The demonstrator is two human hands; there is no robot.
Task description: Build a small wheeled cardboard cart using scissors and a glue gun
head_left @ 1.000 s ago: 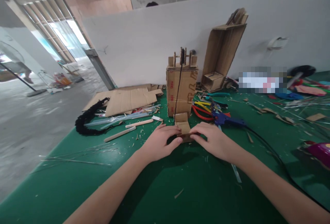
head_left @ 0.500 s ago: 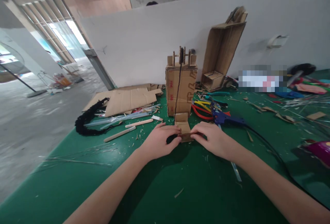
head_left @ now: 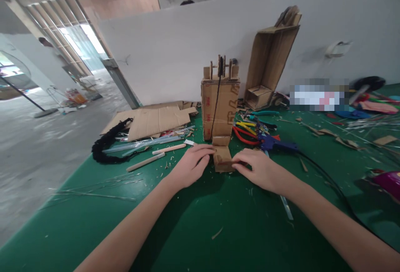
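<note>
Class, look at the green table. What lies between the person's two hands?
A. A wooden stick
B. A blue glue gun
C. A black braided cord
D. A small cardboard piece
D. The left hand and right hand touch either side of a small cardboard piece in front of the cardboard tower; the glue gun lies off to the right, and the sticks and cord to the left.
</note>
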